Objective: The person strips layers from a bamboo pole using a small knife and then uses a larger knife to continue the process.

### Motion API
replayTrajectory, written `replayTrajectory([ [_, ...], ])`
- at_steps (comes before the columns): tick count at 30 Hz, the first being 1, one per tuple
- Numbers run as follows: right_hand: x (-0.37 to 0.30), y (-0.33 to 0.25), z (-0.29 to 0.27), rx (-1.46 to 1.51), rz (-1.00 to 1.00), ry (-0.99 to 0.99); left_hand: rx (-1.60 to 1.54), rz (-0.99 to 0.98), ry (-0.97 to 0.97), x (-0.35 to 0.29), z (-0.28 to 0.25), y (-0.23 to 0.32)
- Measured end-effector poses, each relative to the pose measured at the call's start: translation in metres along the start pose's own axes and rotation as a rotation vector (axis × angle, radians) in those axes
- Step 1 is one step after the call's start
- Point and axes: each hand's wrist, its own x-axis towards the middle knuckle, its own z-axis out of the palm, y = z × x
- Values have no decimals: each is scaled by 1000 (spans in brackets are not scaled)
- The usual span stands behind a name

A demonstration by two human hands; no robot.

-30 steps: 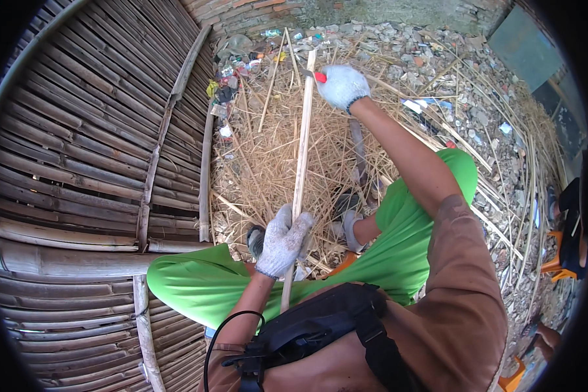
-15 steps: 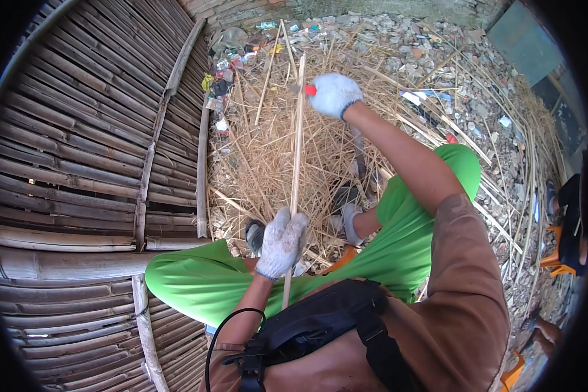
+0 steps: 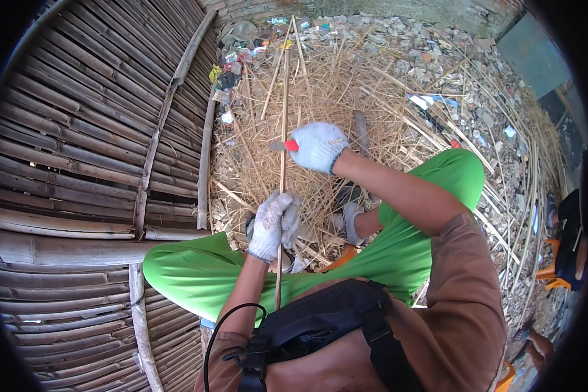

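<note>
A long, thin bamboo strip (image 3: 284, 104) runs from my lap out over the straw-like shavings. My gloved left hand (image 3: 274, 225) is closed round its lower part, near my knees. Farther along, my gloved right hand (image 3: 319, 145) grips a knife (image 3: 281, 146) by its red handle. The short, dull blade lies across the strip and touches or nearly touches it. Both gloves are whitish knit, and the left one looks dirtier. The strip's near end passes over my green trousers toward the dark bag on my front.
A slatted bamboo panel (image 3: 98, 130) fills the left side. Heaped bamboo shavings (image 3: 326, 85) cover the ground ahead, with rubble and litter around them. Long loose strips (image 3: 444, 124) lie to the right. At the right edge is an orange stool (image 3: 550, 271) by another person.
My right hand has drawn the knife toward me along the strip, closer to my left hand. The left hand has shifted slightly up and left, still round the strip.
</note>
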Motion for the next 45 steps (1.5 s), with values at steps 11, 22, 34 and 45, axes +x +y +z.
replayTrajectory([
  [11, 37, 69, -69, -51, 224, 37, -24, -74, -163, -33, 1, -26],
  [22, 7, 9, -41, -3, 179, -52, -28, -25, -166, -28, -5, -18],
  [34, -9, 17, -51, -15, 72, -169, -22, -50, -162, -32, -8, -22],
  [45, 6, 34, -61, 48, 218, 62, 174, -66, -139, -56, 3, -18],
])
